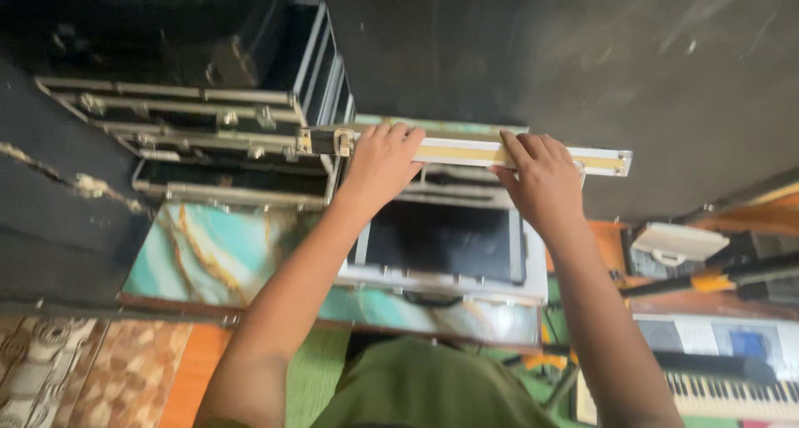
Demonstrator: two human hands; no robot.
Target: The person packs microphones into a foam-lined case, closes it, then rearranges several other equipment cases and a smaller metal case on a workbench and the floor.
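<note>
My left hand [381,158] and my right hand [539,177] both rest on top of the raised lid [466,152] of a metal-edged case, fingers curled over its far edge. The lid's edge shows as a long cream and silver strip running left to right. Below the hands the open case body [445,245] shows a dark lining with silver trim. The case sits on a table [208,249] with a teal, white and gold marbled top.
Several more black, silver-framed cases [208,120] are stacked at the left, one open beside my case. At the lower right stands an electronic keyboard [732,378] and a box of cluttered tools [691,249]. A dark wall fills the top. Patterned floor lies at lower left.
</note>
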